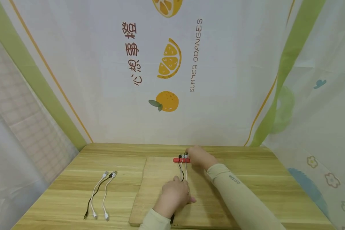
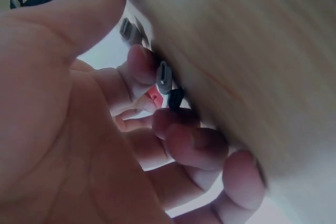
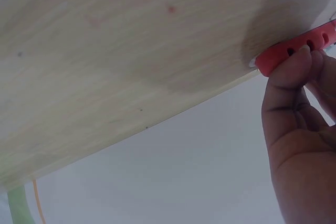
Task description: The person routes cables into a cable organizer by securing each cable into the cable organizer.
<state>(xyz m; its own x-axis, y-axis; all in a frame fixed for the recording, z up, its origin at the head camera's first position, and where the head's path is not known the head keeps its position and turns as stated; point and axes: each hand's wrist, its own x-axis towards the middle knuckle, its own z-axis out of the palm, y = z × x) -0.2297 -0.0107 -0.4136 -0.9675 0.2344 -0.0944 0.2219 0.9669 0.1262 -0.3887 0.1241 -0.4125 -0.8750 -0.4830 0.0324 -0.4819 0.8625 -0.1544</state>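
A red cable holder lies along the far edge of the wooden board, with white cables and a black cable running from it toward my left hand. That hand rests palm down over the cables, fingertips against the board and thumb apart. In the left wrist view a white connector and a black connector poke out between its fingers. My right hand pinches the slotted red holder near its right end; the fingers partly cover it.
Two white cables and a black cable lie on the table left of the board. A printed curtain hangs behind the table's far edge. A black cable end shows below my left wrist.
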